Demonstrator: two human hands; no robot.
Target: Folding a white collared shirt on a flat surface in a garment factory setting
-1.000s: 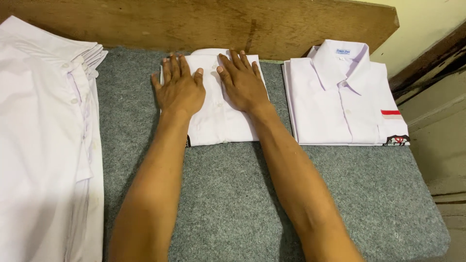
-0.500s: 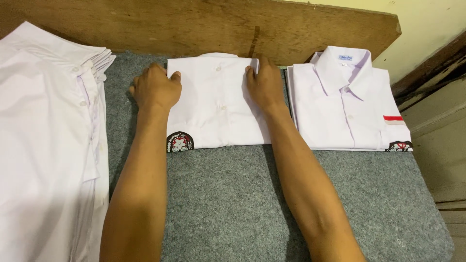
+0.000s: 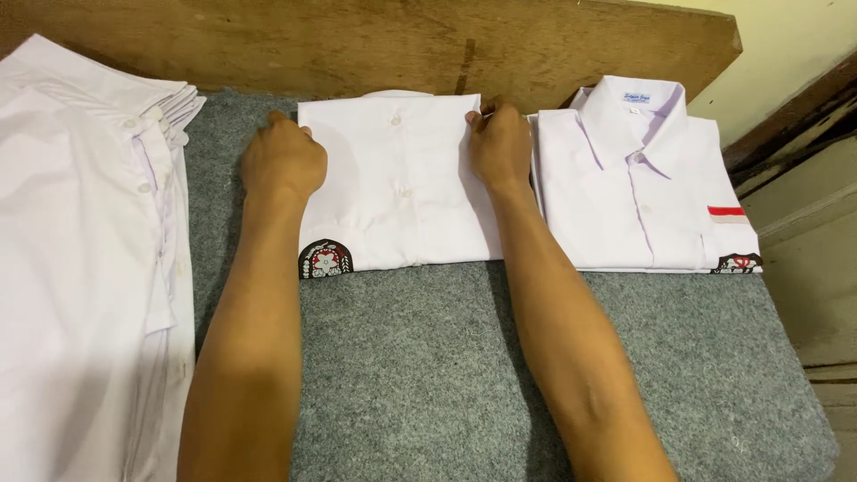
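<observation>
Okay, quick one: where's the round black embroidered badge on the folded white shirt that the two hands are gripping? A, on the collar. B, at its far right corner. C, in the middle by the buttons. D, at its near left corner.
D: the round black badge sits at the near left corner of the folded shirt, below the left hand; the right hand grips the far right edge.

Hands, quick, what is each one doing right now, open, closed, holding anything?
Left hand: closed on the left edge of the folded white shirt.
Right hand: closed on that shirt's right edge, near the top corner.
</observation>
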